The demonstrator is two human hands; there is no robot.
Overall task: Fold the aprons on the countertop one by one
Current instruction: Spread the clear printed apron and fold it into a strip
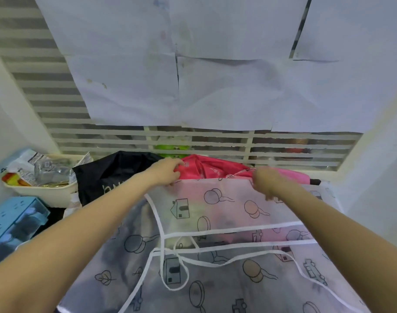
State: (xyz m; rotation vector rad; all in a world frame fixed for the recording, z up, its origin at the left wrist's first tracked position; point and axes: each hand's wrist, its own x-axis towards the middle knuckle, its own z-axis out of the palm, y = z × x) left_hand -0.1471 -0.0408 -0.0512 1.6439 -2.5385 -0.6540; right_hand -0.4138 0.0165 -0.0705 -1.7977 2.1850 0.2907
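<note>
hands pinching translucent apron top edge, countertop

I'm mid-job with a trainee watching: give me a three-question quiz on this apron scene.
1. True or false: both hands grip the far edge of the translucent apron.
2. What lies behind that edge? A) a black apron and a pink apron B) a stack of plates C) a laptop
3. Fill in: the cream basket of packets sits on the person's ____ side.

Key: 1 true, the left hand and right hand each pinch it; 2 A; 3 left.
</note>
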